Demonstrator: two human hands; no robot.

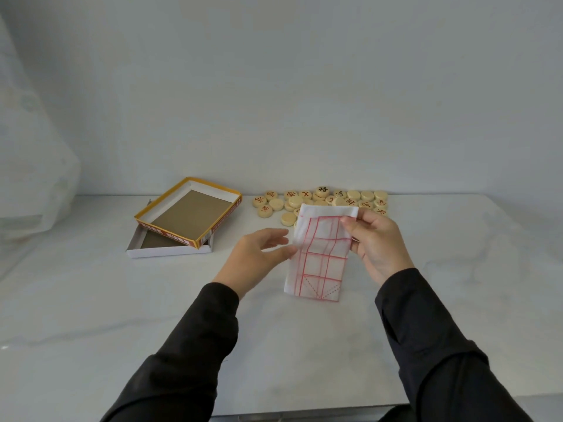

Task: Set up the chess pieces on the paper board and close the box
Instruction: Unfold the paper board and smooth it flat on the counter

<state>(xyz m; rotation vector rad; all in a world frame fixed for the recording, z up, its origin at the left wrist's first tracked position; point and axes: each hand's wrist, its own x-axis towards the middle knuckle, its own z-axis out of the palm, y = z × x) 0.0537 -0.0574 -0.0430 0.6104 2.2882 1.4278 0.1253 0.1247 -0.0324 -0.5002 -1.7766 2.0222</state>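
2 grips | right grip (377,248) pinches folded paper board (316,263) top edge | left grip (259,254) wide, thumb touching its side

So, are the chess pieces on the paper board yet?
No, the chess pieces lie loose on the table behind the folded paper board.

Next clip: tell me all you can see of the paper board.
The paper board is a thin white sheet printed with a red grid and dotted diagonals near its lower end. Folded into a narrow strip, creased and wavy, it is held up over the table, in front of the pieces. The right hand pinches its upper right edge; the thumb of the left hand touches its left edge.
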